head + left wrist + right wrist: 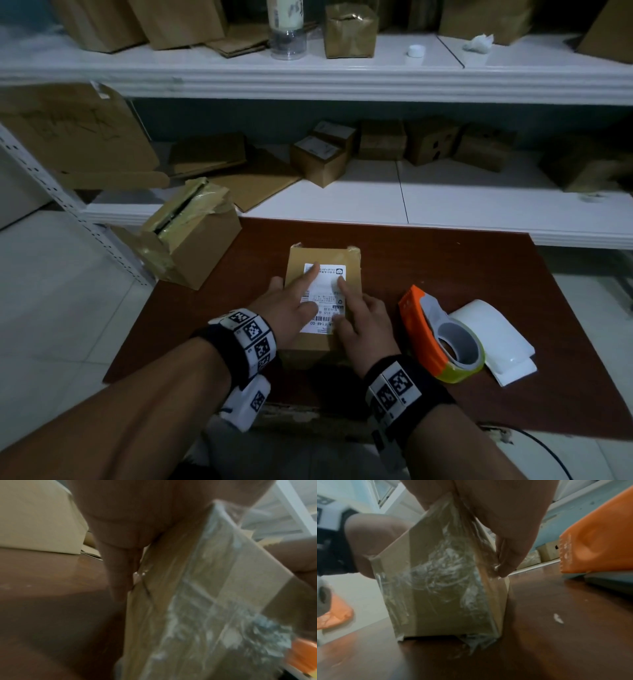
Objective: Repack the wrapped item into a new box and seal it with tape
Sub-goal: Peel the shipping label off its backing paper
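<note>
A person's two hands press flat on a white shipping label [323, 298] stuck to the top of a small cardboard box [322, 260] standing on a dark brown table [445, 267]. The left hand [291, 308] lies with its index finger stretched straight across the label's far left corner, grasping nothing; its other fingers reach down the box's left side, as the left wrist view shows. The right hand [364, 318] likewise holds nothing, its index finger extended straight onto the label's right edge, the remaining fingers resting against the box's right side. The wrist views show the box's near face [443, 588] wrapped in crinkled clear tape, the carton sitting square on the tabletop directly under both palms.

Just to the right of the right hand lies an orange tape dispenser [442, 335] loaded with a roll of clear tape, and touching it on the far side is a white sheet of label backing [496, 332]. Beyond and to the left of the left hand, an opened cardboard carton [191, 240] with torn tape sits tilted at the table's far left corner. White shelves [308, 72] behind the table carry more brown boxes.
</note>
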`<state>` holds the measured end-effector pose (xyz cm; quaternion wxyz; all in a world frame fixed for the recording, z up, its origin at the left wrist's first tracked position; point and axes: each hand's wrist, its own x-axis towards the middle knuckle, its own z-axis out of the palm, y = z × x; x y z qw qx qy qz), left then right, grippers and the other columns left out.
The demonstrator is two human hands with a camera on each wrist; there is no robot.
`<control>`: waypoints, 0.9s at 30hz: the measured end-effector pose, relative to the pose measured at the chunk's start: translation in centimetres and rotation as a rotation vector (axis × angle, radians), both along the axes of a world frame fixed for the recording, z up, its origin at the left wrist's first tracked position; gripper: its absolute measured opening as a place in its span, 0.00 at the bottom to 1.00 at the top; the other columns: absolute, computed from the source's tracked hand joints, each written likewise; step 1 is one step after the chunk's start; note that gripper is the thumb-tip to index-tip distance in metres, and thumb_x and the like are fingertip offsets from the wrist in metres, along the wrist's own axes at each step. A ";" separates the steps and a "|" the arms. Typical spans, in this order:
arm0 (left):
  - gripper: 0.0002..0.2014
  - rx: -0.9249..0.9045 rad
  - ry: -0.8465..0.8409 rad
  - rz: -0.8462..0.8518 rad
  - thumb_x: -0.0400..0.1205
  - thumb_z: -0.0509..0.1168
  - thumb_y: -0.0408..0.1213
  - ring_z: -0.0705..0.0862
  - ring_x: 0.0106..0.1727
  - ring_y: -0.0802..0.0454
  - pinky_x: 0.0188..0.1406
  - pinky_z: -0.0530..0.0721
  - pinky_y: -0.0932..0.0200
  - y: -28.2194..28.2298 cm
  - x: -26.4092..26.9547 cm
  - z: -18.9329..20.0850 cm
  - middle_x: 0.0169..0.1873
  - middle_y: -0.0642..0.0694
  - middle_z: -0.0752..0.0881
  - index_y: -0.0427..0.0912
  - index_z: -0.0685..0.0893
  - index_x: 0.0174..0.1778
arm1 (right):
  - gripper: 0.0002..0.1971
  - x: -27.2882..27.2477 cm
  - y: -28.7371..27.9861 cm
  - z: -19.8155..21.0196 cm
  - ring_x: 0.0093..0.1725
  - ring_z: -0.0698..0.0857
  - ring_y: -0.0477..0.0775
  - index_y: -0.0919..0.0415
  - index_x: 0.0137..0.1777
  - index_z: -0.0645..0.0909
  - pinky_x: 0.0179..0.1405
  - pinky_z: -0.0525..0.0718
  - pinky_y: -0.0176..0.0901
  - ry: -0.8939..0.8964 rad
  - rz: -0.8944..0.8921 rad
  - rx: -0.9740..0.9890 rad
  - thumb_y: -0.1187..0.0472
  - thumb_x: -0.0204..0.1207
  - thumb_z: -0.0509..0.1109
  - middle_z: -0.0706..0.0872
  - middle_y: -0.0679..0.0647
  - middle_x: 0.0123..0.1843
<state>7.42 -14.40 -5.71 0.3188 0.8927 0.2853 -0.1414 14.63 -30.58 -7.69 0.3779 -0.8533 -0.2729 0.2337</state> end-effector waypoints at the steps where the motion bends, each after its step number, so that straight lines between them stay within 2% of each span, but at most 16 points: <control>1: 0.31 0.011 0.027 0.007 0.84 0.50 0.57 0.79 0.46 0.45 0.53 0.81 0.50 -0.1 0.2 0.2 0.63 0.43 0.68 0.80 0.42 0.80 | 0.30 0.1 0.1 0.0 0.75 0.69 0.59 0.30 0.82 0.58 0.76 0.70 0.51 -0.011 -0.003 -0.003 0.53 0.84 0.62 0.63 0.58 0.79; 3: 0.33 0.070 0.034 -0.002 0.79 0.46 0.59 0.78 0.44 0.44 0.50 0.82 0.48 -0.5 0.2 0.2 0.66 0.43 0.68 0.76 0.42 0.81 | 0.30 0.3 0.2 0.0 0.70 0.72 0.60 0.29 0.82 0.59 0.74 0.73 0.52 -0.041 -0.018 -0.033 0.54 0.83 0.61 0.66 0.59 0.76; 5: 0.35 0.125 0.006 -0.002 0.83 0.48 0.56 0.78 0.41 0.44 0.46 0.82 0.48 -1.1 -0.2 0.2 0.61 0.43 0.68 0.69 0.38 0.84 | 0.30 0.6 0.3 0.2 0.67 0.74 0.59 0.28 0.81 0.59 0.71 0.75 0.53 -0.043 -0.046 -0.058 0.53 0.83 0.60 0.68 0.58 0.73; 7: 0.35 0.165 -0.007 -0.029 0.85 0.49 0.55 0.79 0.41 0.43 0.46 0.82 0.46 -1.2 -0.4 -0.1 0.60 0.43 0.68 0.64 0.38 0.85 | 0.27 0.7 0.5 0.4 0.69 0.72 0.60 0.26 0.80 0.58 0.71 0.75 0.55 -0.037 -0.057 -0.107 0.46 0.84 0.58 0.66 0.58 0.74; 9: 0.35 0.224 0.027 -0.092 0.81 0.42 0.58 0.80 0.47 0.41 0.48 0.82 0.46 -1.2 -0.4 -0.6 0.69 0.41 0.69 0.55 0.47 0.87 | 0.26 0.6 0.7 0.6 0.71 0.69 0.62 0.24 0.80 0.55 0.71 0.74 0.57 -0.050 -0.018 -0.172 0.40 0.84 0.55 0.63 0.57 0.75; 11: 0.38 0.281 0.045 -0.148 0.77 0.37 0.58 0.78 0.55 0.39 0.50 0.83 0.44 -1.4 -0.5 -0.8 0.79 0.40 0.65 0.46 0.58 0.84 | 0.28 0.6 0.9 0.9 0.71 0.70 0.63 0.23 0.80 0.50 0.70 0.75 0.60 -0.066 0.024 -0.240 0.37 0.82 0.54 0.62 0.57 0.75; 13: 0.32 0.286 0.087 -0.174 0.85 0.42 0.52 0.74 0.60 0.40 0.56 0.82 0.44 -2.0 -0.6 0.0 0.85 0.41 0.56 0.42 0.59 0.85 | 0.29 0.6 1.1 1.0 0.70 0.72 0.64 0.23 0.80 0.44 0.67 0.76 0.63 -0.077 0.045 -0.317 0.34 0.82 0.52 0.62 0.57 0.76; 14: 0.28 0.278 0.104 -0.183 0.89 0.45 0.47 0.74 0.61 0.40 0.59 0.80 0.45 -2.2 -0.5 0.3 0.84 0.43 0.55 0.41 0.58 0.86 | 0.29 0.7 1.2 1.0 0.69 0.73 0.64 0.24 0.80 0.41 0.66 0.77 0.64 -0.088 0.047 -0.341 0.34 0.82 0.50 0.62 0.57 0.76; 15: 0.27 0.259 0.100 -0.165 0.91 0.47 0.44 0.74 0.61 0.40 0.59 0.79 0.47 -2.5 -0.6 0.9 0.83 0.44 0.57 0.41 0.57 0.87 | 0.30 0.7 1.3 1.0 0.67 0.75 0.65 0.26 0.80 0.39 0.64 0.79 0.64 -0.100 0.040 -0.342 0.34 0.82 0.49 0.63 0.58 0.75; 17: 0.30 0.214 0.046 -0.089 0.90 0.50 0.44 0.75 0.56 0.42 0.55 0.79 0.49 -2.7 -0.7 1.1 0.80 0.41 0.61 0.45 0.51 0.88 | 0.32 0.6 1.5 0.9 0.62 0.79 0.64 0.32 0.81 0.36 0.58 0.82 0.62 -0.091 -0.002 -0.293 0.35 0.83 0.48 0.64 0.58 0.75; 20: 0.36 0.194 -0.020 -0.020 0.87 0.53 0.49 0.80 0.51 0.42 0.52 0.84 0.44 -2.2 -0.8 0.2 0.70 0.38 0.69 0.49 0.42 0.88 | 0.32 0.5 1.6 0.9 0.59 0.82 0.61 0.38 0.85 0.38 0.53 0.84 0.56 -0.058 -0.029 -0.243 0.39 0.86 0.49 0.63 0.57 0.79; 22: 0.39 0.167 -0.066 0.031 0.85 0.55 0.52 0.81 0.46 0.43 0.48 0.85 0.43 -1.9 -0.7 -0.4 0.65 0.40 0.71 0.55 0.37 0.86 | 0.32 0.4 1.6 0.8 0.61 0.82 0.61 0.37 0.85 0.39 0.55 0.85 0.57 -0.048 -0.041 -0.218 0.40 0.86 0.49 0.60 0.58 0.81; 24: 0.39 0.156 -0.097 0.022 0.84 0.55 0.54 0.81 0.45 0.44 0.45 0.85 0.45 -1.8 -0.8 -0.8 0.64 0.42 0.71 0.63 0.35 0.84 | 0.29 0.3 1.6 0.9 0.66 0.81 0.62 0.30 0.83 0.41 0.61 0.84 0.58 -0.038 -0.039 -0.193 0.41 0.86 0.50 0.53 0.58 0.85; 26: 0.36 0.135 -0.100 -0.004 0.85 0.53 0.54 0.80 0.45 0.46 0.45 0.84 0.48 -1.6 -0.9 -0.8 0.64 0.43 0.69 0.72 0.36 0.82 | 0.26 0.3 1.6 0.9 0.71 0.78 0.63 0.25 0.82 0.49 0.67 0.81 0.57 -0.016 -0.012 -0.196 0.43 0.87 0.51 0.47 0.59 0.87; 27: 0.34 0.121 -0.091 -0.016 0.85 0.53 0.54 0.79 0.44 0.47 0.46 0.84 0.48 -1.5 -0.8 -0.7 0.64 0.43 0.68 0.75 0.38 0.82 | 0.25 0.3 1.5 1.0 0.71 0.78 0.62 0.25 0.81 0.52 0.68 0.81 0.55 -0.006 0.001 -0.194 0.44 0.87 0.51 0.46 0.59 0.87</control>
